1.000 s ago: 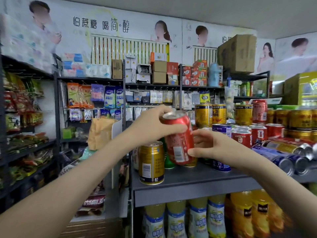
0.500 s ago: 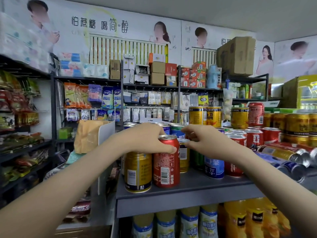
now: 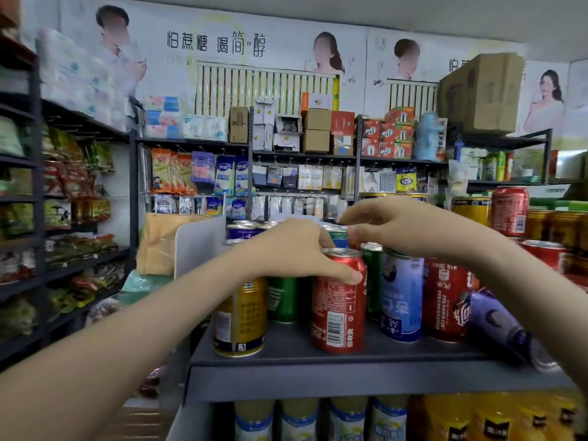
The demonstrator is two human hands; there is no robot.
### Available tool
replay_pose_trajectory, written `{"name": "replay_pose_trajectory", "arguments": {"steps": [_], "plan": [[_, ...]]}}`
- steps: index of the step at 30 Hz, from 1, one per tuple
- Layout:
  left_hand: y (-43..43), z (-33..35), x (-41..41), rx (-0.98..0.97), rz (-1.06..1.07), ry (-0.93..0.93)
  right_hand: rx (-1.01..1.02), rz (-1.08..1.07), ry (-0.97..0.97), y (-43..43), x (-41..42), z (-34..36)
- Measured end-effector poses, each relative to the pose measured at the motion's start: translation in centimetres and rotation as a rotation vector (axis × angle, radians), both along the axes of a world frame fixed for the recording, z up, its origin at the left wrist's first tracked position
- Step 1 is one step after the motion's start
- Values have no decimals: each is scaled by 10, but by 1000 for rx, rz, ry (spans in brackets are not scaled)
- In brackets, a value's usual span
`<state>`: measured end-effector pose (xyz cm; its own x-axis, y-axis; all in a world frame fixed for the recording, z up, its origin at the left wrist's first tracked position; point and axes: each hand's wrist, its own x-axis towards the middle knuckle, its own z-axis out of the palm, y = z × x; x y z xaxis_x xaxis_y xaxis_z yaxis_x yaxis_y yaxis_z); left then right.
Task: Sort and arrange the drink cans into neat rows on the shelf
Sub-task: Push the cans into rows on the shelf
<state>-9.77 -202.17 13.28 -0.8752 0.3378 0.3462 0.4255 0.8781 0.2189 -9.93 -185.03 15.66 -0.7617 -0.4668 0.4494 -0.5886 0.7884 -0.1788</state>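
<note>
The left hand has its fingers curled over the top of the red can. The thumb presses on the front, just under the rim. So these fingers are clamped on the red can, not spread out. The red can stands upright near the front edge of the shelf. There is a gap between it and the gold can on its left.

To do this step well, I think the hand should slide the red can slowly, flat on its bottom, until it lines up with the cans beside it. A grip at the very top could tip it, so a gentle push is best. The palm also hangs over the gold can and the green can behind it. When it lets go, the hand should lift straight up so it does not knock them.

The right hand reaches over the front cans to a back can with a green top. Its fingers are bent close together at that rim. I cannot tell if they pinch it or only touch it.

Farther right stand a blue and white can and a second red can. A purple can lies on its side at the end, so I think the rows are far from done.
</note>
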Motion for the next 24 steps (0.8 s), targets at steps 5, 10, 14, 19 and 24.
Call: {"name": "replay_pose_trajectory", "arguments": {"steps": [5,10,14,19,24], "plan": [[25,-1,-4,-66,-45,10,30,-15,-44,7,-4,5],[-10,16,6,-86,4,13,30,-22,-7,-3,-3,11],[-66,21,10,1,33,89,124,15,41,-33,6,5],[-99,6,9,185,20,79,288,-54,47,-87,-8,-23],[-106,-5,23,126,-15,62,367,-143,92,-106,-14,-30]]}}
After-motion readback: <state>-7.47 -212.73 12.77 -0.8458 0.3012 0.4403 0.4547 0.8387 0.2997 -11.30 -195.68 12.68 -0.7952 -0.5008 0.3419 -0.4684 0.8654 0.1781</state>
